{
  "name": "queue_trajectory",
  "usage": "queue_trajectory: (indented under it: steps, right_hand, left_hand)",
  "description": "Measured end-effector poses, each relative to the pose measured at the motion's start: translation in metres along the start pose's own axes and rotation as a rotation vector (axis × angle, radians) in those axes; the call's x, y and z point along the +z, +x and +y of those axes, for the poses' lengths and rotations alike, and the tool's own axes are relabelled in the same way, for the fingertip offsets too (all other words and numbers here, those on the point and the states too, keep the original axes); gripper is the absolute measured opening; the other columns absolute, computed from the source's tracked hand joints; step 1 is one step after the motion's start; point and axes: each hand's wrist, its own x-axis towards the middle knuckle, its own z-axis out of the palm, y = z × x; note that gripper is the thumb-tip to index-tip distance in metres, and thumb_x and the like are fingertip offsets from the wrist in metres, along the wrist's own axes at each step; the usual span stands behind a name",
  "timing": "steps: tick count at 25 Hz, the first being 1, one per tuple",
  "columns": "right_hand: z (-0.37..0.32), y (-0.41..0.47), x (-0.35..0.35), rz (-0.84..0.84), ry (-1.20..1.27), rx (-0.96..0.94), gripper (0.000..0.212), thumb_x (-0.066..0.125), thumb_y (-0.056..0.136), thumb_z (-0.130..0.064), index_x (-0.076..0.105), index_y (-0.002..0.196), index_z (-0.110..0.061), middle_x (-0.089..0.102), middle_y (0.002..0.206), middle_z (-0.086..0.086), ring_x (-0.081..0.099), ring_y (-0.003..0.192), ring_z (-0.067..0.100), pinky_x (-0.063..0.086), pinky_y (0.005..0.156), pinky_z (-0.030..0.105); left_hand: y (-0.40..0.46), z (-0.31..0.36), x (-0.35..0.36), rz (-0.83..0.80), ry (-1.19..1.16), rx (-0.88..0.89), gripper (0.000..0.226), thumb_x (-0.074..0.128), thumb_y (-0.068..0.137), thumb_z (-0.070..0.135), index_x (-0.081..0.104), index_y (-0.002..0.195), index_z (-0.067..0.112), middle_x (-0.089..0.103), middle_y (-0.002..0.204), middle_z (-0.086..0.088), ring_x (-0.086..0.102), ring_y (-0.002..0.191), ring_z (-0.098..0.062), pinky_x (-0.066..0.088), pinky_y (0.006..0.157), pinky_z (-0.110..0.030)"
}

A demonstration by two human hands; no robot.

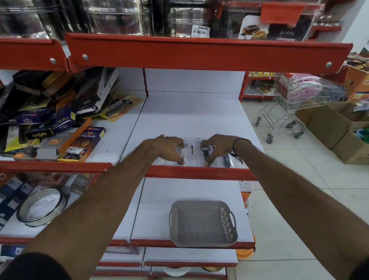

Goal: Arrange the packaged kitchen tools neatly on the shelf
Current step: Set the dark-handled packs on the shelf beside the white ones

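Note:
Two flat white packaged kitchen tools lie side by side at the front edge of the white middle shelf (190, 117). My left hand (168, 147) rests on the left package (188, 150), which holds a white-handled tool, fingertips pinching its lower edge. My right hand (219, 147) presses on the right package (202, 153), which holds a black opener and a blue-handled tool, thumb and fingers at its bottom. The packages touch or nearly touch along their long sides.
A jumbled pile of boxed and carded kitchen tools (54, 118) fills the shelf to the left. A grey plastic basket (203, 222) sits on the shelf below. Glass containers stand above. A shopping trolley (289, 105) and cardboard boxes (347, 133) stand on the floor at right.

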Motion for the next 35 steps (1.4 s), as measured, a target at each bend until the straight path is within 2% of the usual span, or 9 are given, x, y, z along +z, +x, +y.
queue_trajectory:
  steps: [5,10,14,17,20,23,27,31,35]
  right_hand:
    - [-0.001,0.005,0.001,-0.063,-0.076,0.012,0.096,0.083,0.073,-0.036,0.031,0.153,-0.024,0.029,0.161,-0.002,0.029,0.147,0.025,0.025,0.118,0.042]
    - [-0.006,0.008,0.004,-0.025,-0.054,-0.017,0.096,0.085,0.071,-0.031,0.034,0.152,-0.022,0.033,0.159,-0.002,0.032,0.146,0.022,0.027,0.116,0.040]
    - [-0.008,0.009,0.004,-0.011,-0.056,-0.018,0.095,0.085,0.070,-0.032,0.036,0.151,-0.021,0.035,0.158,-0.001,0.033,0.145,0.024,0.028,0.116,0.041]
    - [-0.007,0.008,0.004,-0.002,-0.048,-0.018,0.096,0.086,0.070,-0.032,0.037,0.151,-0.021,0.034,0.159,-0.001,0.033,0.145,0.023,0.028,0.117,0.041]
    - [-0.002,-0.003,-0.002,0.018,-0.020,-0.022,0.104,0.089,0.066,-0.037,0.033,0.152,-0.022,0.031,0.160,-0.001,0.030,0.147,0.023,0.026,0.119,0.040]
    - [0.013,-0.012,-0.014,0.046,-0.041,0.016,0.110,0.091,0.061,-0.042,0.032,0.152,-0.024,0.031,0.160,-0.002,0.029,0.148,0.023,0.025,0.121,0.042]
    - [0.038,-0.017,-0.014,0.024,-0.101,0.084,0.081,0.091,0.062,-0.034,0.054,0.133,-0.030,0.047,0.143,0.001,0.041,0.137,0.024,0.036,0.109,0.037]
    - [0.044,-0.018,-0.011,-0.006,-0.131,0.069,0.100,0.086,0.069,-0.036,0.034,0.153,-0.019,0.033,0.159,0.003,0.032,0.146,0.025,0.028,0.116,0.038]
    - [0.046,-0.012,-0.013,-0.071,-0.184,0.058,0.098,0.082,0.075,-0.036,0.027,0.154,-0.018,0.031,0.160,0.004,0.032,0.145,0.024,0.028,0.116,0.036]
  left_hand:
    - [0.000,0.001,-0.003,-0.011,-0.001,-0.006,0.076,0.069,0.083,0.048,0.036,0.149,0.027,0.036,0.160,0.000,0.037,0.143,-0.027,0.014,0.124,-0.047]
    - [-0.001,0.003,-0.003,-0.007,-0.027,-0.021,0.075,0.071,0.083,0.046,0.038,0.147,0.027,0.041,0.156,-0.001,0.043,0.137,-0.028,0.029,0.115,-0.043]
    - [0.000,0.004,-0.003,-0.021,-0.015,-0.034,0.073,0.070,0.083,0.046,0.039,0.146,0.024,0.042,0.155,-0.001,0.041,0.140,-0.027,0.009,0.124,-0.048]
    - [0.000,0.008,-0.008,-0.058,0.008,-0.046,0.074,0.070,0.083,0.045,0.039,0.146,0.022,0.042,0.155,-0.001,0.038,0.142,-0.026,0.005,0.124,-0.049]
    - [0.001,0.016,-0.014,-0.053,0.040,-0.057,0.073,0.069,0.085,0.044,0.040,0.147,0.018,0.041,0.155,-0.005,0.038,0.142,-0.027,0.017,0.122,-0.044]
    - [0.010,0.022,-0.014,0.062,0.002,-0.025,0.075,0.068,0.086,0.046,0.038,0.148,0.016,0.041,0.156,-0.007,0.042,0.139,-0.028,0.031,0.116,-0.041]
    - [0.023,0.034,0.000,0.034,0.035,0.036,0.076,0.066,0.087,0.047,0.033,0.152,0.023,0.037,0.160,-0.003,0.037,0.144,-0.026,0.023,0.123,-0.042]
    - [0.029,0.034,0.008,0.067,0.001,0.037,0.073,0.074,0.081,0.044,0.044,0.144,0.023,0.049,0.150,-0.003,0.048,0.132,-0.027,0.039,0.112,-0.040]
    - [0.029,0.035,0.008,0.084,0.045,0.049,0.070,0.072,0.082,0.044,0.046,0.143,0.021,0.048,0.150,-0.003,0.048,0.132,-0.026,0.028,0.117,-0.042]
